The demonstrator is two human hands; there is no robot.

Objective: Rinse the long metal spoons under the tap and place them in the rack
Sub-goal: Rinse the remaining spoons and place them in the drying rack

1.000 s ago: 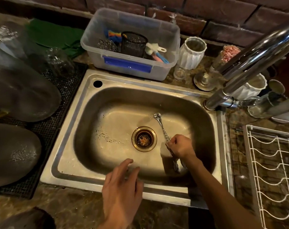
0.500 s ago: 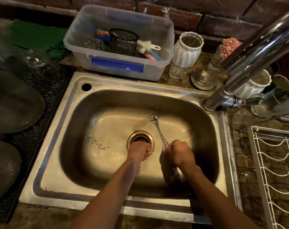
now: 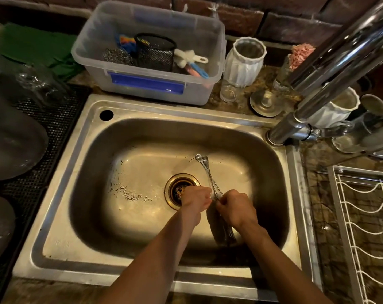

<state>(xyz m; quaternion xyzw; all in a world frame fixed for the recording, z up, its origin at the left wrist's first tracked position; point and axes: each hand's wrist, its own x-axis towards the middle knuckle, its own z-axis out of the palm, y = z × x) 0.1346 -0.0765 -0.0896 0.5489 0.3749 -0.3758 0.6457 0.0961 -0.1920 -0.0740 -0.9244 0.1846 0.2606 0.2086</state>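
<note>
- Steel spoons [image 3: 208, 174], long and twisted along the shaft, are bunched together over the sink [image 3: 142, 279]; their far ends point up and away past the drain [image 3: 179, 189], their near ends run down under your right wrist.
- Your right hand [image 3: 235, 208] holds the bundle mid-shaft, fingers curled round it.
- Your left hand [image 3: 196, 199] meets the same shafts just beside the right, fingers curled in at them; whether it grips or only rubs, the view cannot settle.
- Long axis runs near-to-far, tilted slightly left at the far end.
- Tap [image 3: 330, 69] arches in from the right rear; no water stream is visible, so the rinse looks not yet under way, by my reading.
- Rack [image 3: 361, 216] sits on the surface right of the sink, well apart from the spoons. Your right hand is the nearer one, so the bundle should probably swing rightward over the sink rim.
</note>
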